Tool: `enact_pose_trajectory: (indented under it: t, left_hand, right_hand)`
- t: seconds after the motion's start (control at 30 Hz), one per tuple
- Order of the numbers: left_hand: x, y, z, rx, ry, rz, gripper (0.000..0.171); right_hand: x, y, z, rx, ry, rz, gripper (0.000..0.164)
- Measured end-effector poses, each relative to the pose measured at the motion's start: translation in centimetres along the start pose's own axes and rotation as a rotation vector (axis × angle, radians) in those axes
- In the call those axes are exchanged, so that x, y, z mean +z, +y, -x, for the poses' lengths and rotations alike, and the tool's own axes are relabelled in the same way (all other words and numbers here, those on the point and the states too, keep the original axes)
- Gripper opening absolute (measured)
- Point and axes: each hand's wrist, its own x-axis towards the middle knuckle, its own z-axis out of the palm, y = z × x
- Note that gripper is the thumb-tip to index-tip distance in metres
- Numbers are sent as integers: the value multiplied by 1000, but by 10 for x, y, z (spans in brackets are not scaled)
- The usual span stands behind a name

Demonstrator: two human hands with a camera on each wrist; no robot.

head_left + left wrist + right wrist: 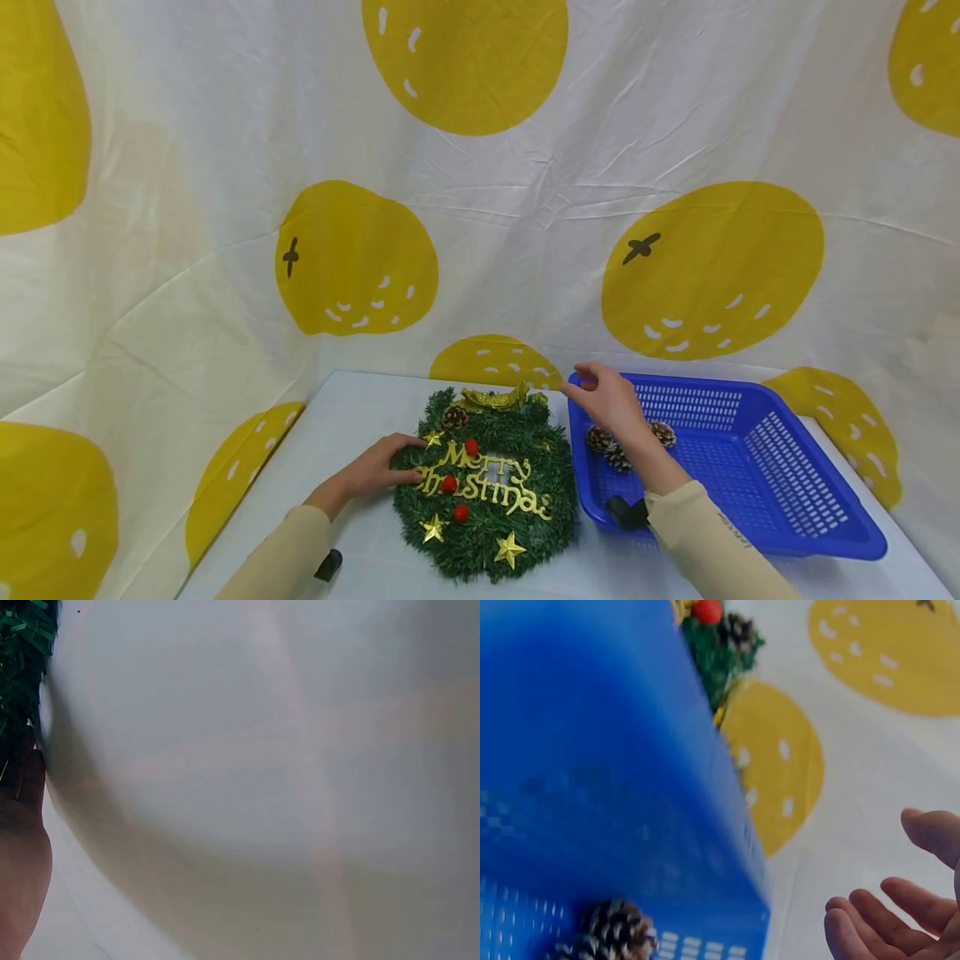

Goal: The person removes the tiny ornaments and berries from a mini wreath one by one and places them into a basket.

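A green Christmas wreath (551, 467) lies on the white table, with gold "Merry Christmas" lettering (517, 497), red balls (448, 484), gold stars (509, 550) and a pine cone (454, 418) on it. At its top is a gold bow (491, 398). My left hand (381, 463) rests on the wreath's left edge, fingers and thumb spread over the greenery. Above the back left corner of a blue basket (795, 400), my right hand (606, 403) is raised with loosely bent fingers and nothing between them. In the right wrist view its fingertips (842, 930) are apart from the thumb.
Several pine cones (618, 457) lie in the basket's left part, below my right forearm. The basket stands right beside the wreath. Behind the table hangs a white cloth (517, 250) printed with big yellow fruits, which also runs along the left side.
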Motion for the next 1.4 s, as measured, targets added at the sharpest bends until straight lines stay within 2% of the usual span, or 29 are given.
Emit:
enact_pose_trajectory:
  t: [0.27, 0.6, 0.87, 1.1, 1.4]
  left_hand:
    - [-1, 1, 0, -4, -3, 4, 58]
    - [1, -2, 1, -10, -6, -4, 59]
    - [1, -6, 0, -2, -1, -9, 58]
    - [1, -4, 1, 4, 1, -1, 58]
    - [1, -2, 0, -9, 1, 5, 59]
  right_hand:
    - [18, -15, 17, -87, -14, 8, 57]
    - [37, -31, 39, -101, -37, -57, 55]
    - [54, -38, 56, -158, -58, -94, 53]
    - [69, -40, 69, -207, -147, -168, 54]
    - [88, -43, 79, -220, -255, -254, 54]
